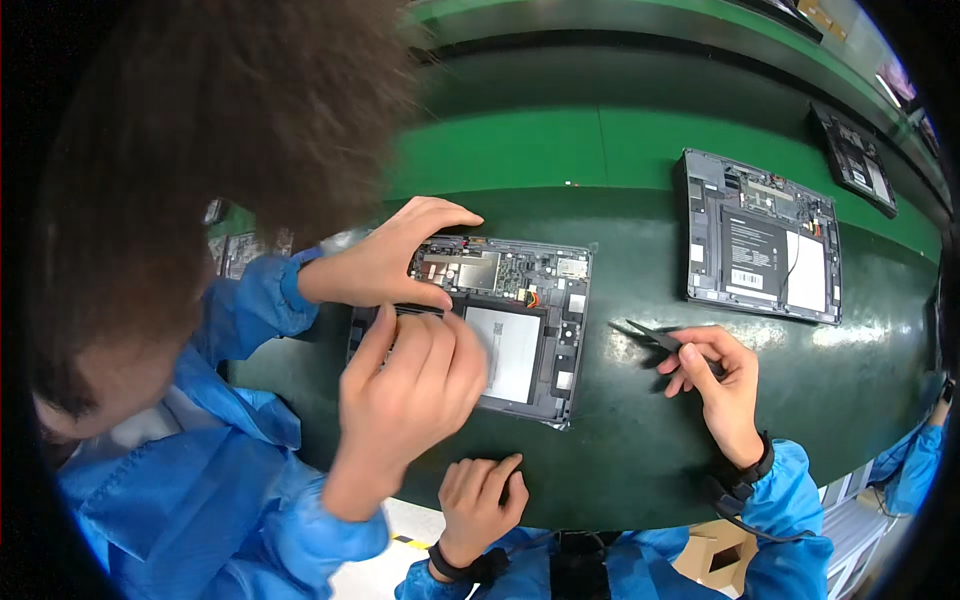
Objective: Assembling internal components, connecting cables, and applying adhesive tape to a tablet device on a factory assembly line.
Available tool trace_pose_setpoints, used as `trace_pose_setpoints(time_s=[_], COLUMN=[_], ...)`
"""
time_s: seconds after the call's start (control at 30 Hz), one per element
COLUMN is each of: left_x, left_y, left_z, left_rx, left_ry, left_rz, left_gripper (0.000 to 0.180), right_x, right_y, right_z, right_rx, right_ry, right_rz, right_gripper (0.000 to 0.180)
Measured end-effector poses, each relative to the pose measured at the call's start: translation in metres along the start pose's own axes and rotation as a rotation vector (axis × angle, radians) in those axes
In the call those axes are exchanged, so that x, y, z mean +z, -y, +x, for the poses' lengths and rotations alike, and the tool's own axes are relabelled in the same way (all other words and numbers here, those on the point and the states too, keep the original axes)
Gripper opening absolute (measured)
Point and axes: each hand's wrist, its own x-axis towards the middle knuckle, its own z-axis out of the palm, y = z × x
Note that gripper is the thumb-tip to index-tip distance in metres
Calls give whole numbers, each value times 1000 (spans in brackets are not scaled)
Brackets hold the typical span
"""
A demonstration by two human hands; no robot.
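Note:
My right hand (717, 385) holds a pair of black tweezers (655, 338) between thumb and fingers, tips pointing left over the green mat. The tips are apart from any device. My left hand (485, 505) lies at the near edge of the table with its fingers loosely bent and nothing in them. Beyond it is an opened tablet-like device (550, 360) with a bare circuit board and a pale battery. A co-worker's hands are on that device: one hand (390, 255) spans its upper left corner, the other (415, 385), blurred, covers its lower left part.
A second opened device (760, 240) with a black-and-white battery lies at the right. Another (855, 160) rests farther back near the rim. The co-worker's head (220, 120) fills the upper left. A cardboard box (715, 555) sits below the table edge.

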Motion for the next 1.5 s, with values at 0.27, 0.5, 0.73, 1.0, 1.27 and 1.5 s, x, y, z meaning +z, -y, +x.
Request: trace_pose_setpoints(time_s=[0.27, 0.5, 0.73, 1.0, 1.27, 1.5], left_x=[-4, 5, -1, -11, -14, -3], left_y=[7, 71, 70, 40, 30, 21], left_z=[40, 139, 145, 171, 170, 171], left_rx=[36, 345, 353, 213, 251, 301], left_ry=[-18, 28, 49, 11, 29, -50], left_rz=[122, 732, 778, 721, 786, 529], left_gripper=[8, 14, 31, 30, 21, 17], right_x=[-2, -7, -13, -14, -13, -15], right_y=[1, -1, 4, 4, 5, 4], right_z=[-4, -6, -6, -4, -4, -5], right_rx=[32, 45, 70, 78, 78, 75], right_ry=[-18, 17, 28, 39, 40, 43], right_rz=[12, -15, -26, -23, -33, -42], right_gripper=[20, 18, 18, 20, 21, 23])
